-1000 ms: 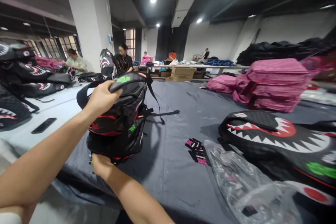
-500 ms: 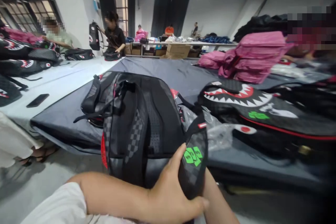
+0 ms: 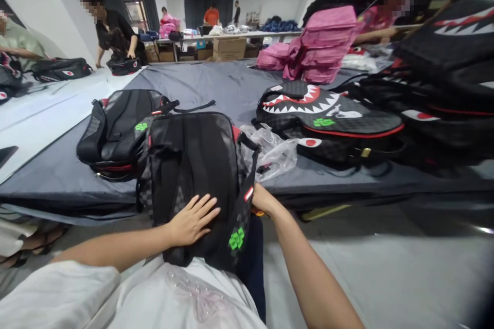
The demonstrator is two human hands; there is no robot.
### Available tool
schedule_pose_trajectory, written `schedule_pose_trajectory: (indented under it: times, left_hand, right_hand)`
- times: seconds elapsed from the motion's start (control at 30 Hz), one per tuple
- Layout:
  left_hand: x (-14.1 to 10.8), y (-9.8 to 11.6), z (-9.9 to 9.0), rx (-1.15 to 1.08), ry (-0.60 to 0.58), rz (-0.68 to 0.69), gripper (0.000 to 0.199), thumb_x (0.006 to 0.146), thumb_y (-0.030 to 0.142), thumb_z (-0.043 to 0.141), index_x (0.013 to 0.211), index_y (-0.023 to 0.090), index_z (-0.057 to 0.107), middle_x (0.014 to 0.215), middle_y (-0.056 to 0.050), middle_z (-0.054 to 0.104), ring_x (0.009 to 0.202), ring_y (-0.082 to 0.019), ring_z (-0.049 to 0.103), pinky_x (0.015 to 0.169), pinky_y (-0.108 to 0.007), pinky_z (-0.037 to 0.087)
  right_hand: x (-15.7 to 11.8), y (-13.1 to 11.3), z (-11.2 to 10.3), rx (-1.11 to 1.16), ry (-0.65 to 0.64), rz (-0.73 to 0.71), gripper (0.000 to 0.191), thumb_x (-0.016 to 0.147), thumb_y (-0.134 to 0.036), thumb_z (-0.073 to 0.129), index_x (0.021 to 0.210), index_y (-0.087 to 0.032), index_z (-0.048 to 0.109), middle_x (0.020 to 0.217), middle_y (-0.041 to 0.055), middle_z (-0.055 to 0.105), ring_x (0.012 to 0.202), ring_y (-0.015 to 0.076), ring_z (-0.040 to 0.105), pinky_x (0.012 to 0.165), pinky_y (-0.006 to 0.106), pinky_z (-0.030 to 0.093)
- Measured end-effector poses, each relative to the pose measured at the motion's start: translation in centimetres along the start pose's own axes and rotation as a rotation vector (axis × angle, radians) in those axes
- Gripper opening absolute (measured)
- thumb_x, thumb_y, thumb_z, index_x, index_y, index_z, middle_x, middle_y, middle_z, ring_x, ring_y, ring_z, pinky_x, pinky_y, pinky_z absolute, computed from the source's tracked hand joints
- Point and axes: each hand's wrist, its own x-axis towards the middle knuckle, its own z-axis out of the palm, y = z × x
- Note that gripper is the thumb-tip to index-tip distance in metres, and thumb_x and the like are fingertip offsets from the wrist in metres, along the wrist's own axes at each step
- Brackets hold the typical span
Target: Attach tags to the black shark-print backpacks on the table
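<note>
A person's bare left hand (image 3: pixel 195 221) lies flat, fingers slightly spread and closed on nothing, against the padded back panel of a black checkered backpack (image 3: pixel 204 149) at the near edge of a table covered in gray cloth (image 3: pixel 200 77). The bare right hand (image 3: pixel 264 198) is at the pack's right side, its fingertips hidden behind a black shoulder strap with a green patch (image 3: pixel 242 216); whether it grips anything cannot be told, though a small orange patch shows beside it.

The pack stands tilted back toward the person's white top (image 3: pixel 208 293); what supports its lower end is hidden. It looks bulky but not heavy, with a fairly firm back and softer, smooth sides that would probably give under pressure. Nothing about it appears fragile. The side walls or the base of the straps seem the surest holds, while the loose strap ends would likely swing.

A second black backpack (image 3: pixel 123 128) lies on the table to the left. To the right are a crumpled clear plastic bag (image 3: pixel 276 151) and a black backpack with a white-toothed shark mouth (image 3: pixel 332 118). Farther back rises a stack of pink bags (image 3: pixel 326 36).
</note>
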Motion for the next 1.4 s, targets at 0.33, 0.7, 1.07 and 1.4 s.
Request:
schedule_pose_trajectory:
  times: [0.33,0.7,1.07,1.4]
  left_hand:
    - [8.0,-0.6,-8.0,0.065,0.363,0.185,0.034,0.1,0.029,0.041,0.127,0.018,0.058,0.132,-0.011,0.062,0.127,-0.026,0.053,0.108,-0.047,0.034]
    - [18.6,-8.6,-12.4,0.089,-0.061,0.091,0.035,0.091,0.041,0.055,0.091,0.009,0.071,0.096,-0.014,0.071,0.099,-0.026,0.06,0.091,-0.039,0.029]
    - [18.1,-11.2,-11.0,0.128,0.043,0.245,0.042,0.092,0.054,0.051,0.081,0.018,0.069,0.082,-0.008,0.071,0.093,-0.025,0.058,0.1,-0.045,0.03]
    - [16.3,-15.1,-9.8,-0.037,0.26,0.158,0.059,0.088,0.071,0.046,0.097,0.018,0.068,0.098,-0.006,0.065,0.115,-0.028,0.046,0.113,-0.074,0.007]
  right_hand:
    - [-7.7,-2.9,-7.9,-0.065,0.628,-0.109,0.06,0.088,-0.071,0.045,0.104,-0.018,0.069,0.061,0.0042,0.063,0.051,0.0187,0.061,0.048,0.028,0.047]
    - [-2.6,-5.7,5.6,0.587,0.602,-0.533,0.033,0.087,-0.031,0.068,0.116,-0.021,0.057,0.097,0.0023,0.072,0.079,0.0151,0.072,0.083,0.034,0.058]
    - [2.2,-3.4,7.2,0.552,0.765,-0.394,0.027,0.089,-0.042,0.064,0.097,-0.02,0.052,0.054,-0.0115,0.056,0.041,0.0074,0.052,0.064,0.029,0.06]
    - [3.6,-4.1,6.5,0.381,0.78,-0.362,0.033,0.09,-0.05,0.059,0.095,-0.017,0.058,0.056,-0.0056,0.06,0.045,0.0108,0.058,0.049,0.023,0.052]
